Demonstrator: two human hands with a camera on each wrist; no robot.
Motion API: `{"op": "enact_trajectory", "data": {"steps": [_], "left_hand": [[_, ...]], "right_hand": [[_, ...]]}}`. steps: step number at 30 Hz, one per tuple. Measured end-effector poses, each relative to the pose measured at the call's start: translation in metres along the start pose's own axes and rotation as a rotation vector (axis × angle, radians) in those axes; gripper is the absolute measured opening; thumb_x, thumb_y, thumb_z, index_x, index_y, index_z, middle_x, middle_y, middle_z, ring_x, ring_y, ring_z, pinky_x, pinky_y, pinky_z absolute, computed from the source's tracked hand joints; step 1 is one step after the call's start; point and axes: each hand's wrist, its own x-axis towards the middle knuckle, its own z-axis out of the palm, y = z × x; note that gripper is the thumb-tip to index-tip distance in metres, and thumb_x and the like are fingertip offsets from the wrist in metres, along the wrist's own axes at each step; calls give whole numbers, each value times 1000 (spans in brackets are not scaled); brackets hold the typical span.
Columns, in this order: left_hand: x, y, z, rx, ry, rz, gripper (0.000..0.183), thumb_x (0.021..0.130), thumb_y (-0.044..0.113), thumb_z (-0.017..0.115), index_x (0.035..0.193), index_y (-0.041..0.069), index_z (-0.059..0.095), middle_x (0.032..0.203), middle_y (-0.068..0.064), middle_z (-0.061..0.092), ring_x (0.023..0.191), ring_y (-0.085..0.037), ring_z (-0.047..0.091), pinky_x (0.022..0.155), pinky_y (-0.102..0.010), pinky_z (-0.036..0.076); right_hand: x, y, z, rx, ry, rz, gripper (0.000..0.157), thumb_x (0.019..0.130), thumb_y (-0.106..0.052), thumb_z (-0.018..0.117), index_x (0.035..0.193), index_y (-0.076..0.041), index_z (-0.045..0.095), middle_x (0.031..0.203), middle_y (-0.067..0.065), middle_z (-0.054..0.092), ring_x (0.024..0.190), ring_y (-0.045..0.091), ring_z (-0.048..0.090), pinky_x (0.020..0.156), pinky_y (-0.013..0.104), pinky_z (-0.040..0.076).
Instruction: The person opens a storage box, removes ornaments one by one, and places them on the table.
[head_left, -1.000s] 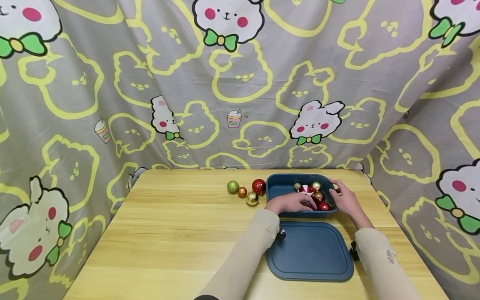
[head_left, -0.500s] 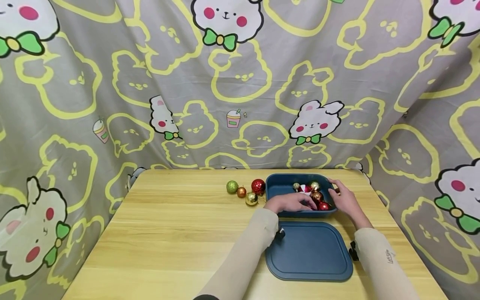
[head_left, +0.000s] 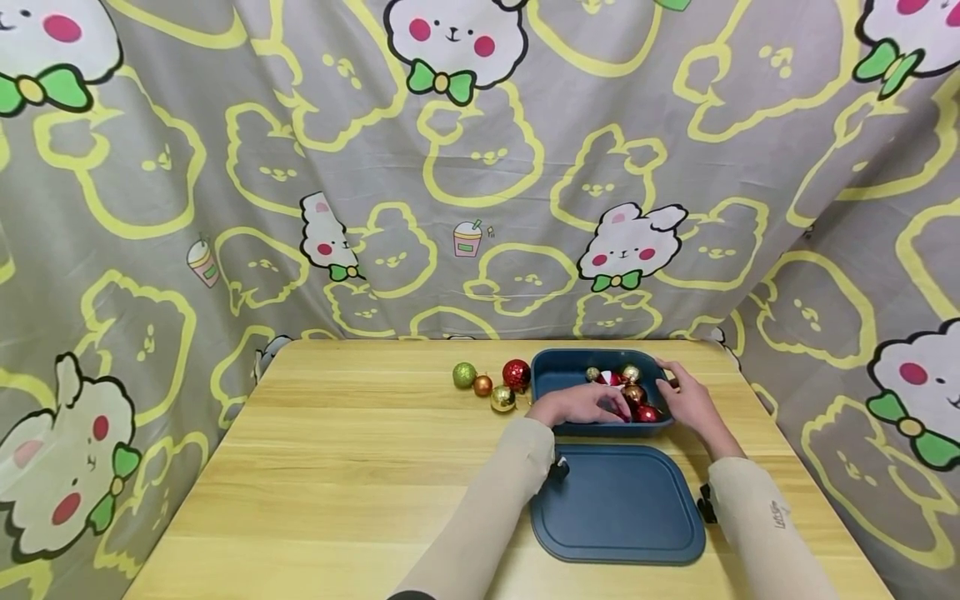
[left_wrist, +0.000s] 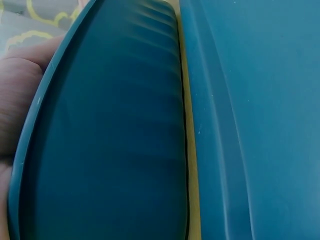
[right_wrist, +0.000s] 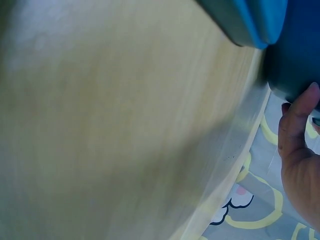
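Note:
A dark blue rectangular box (head_left: 558, 379) stands open near the table's back edge, holding several Christmas baubles. Among them are a red bauble (head_left: 647, 413), a brown one (head_left: 633, 394), a gold one (head_left: 631, 374) and a red-and-white one (head_left: 608, 378). My left hand (head_left: 581, 404) reaches over the box's front wall, its fingers bent down among the baubles. Whether they hold one is hidden; in the left wrist view the front wall (left_wrist: 110, 125) covers the fingertips. At the box's right end, my right hand (head_left: 688, 400) grips the wall, its fingers (right_wrist: 297, 120) against the outside corner.
The matching blue lid (head_left: 618, 504) lies flat on the wooden table (head_left: 337, 467), just in front of the box. Left of the box sit a green bauble (head_left: 464, 375), an orange one (head_left: 483, 385), a gold one (head_left: 502, 398) and a red one (head_left: 517, 374). A patterned curtain (head_left: 510, 275) hangs behind.
Left fingers have shifted slightly among the baubles, and the red-and-white bauble has turned a little. The right hand and box have stayed in place.

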Motion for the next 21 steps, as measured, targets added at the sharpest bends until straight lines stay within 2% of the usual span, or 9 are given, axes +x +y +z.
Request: {"op": "enact_trajectory", "data": {"steps": [7,12,16,21], "left_hand": [[-1,-1,-1,-14,32,63,17,102,23,67,118,17,71,120,7,67,109,-2,62,94,-17,51],[-3,0,-2,-66,88,100,20,102,24,68,120,17,71,119,8,66,105,-4,66,93,-17,53],[-6,-2,-5,-72,144,125,21,102,27,68,121,19,71,118,8,64,103,-3,67,91,-18,54],[-10,-5,-8,-141,196,160,22,103,25,67,123,16,70,116,2,69,99,-10,70,89,-19,55]], "right_hand": [[0,-2,0,-6,-13,7,50,111,-22,44,157,-4,39,122,37,60,94,39,62,63,33,49],[-2,-3,-2,-5,-26,17,50,112,-23,43,158,-4,37,124,38,58,93,39,62,63,33,48],[-1,-4,-2,-2,-26,19,51,112,-23,43,159,-5,36,124,37,58,91,37,62,62,33,48],[0,-2,1,5,-18,7,51,112,-22,44,159,-6,37,122,36,59,85,33,61,61,34,47]]}}
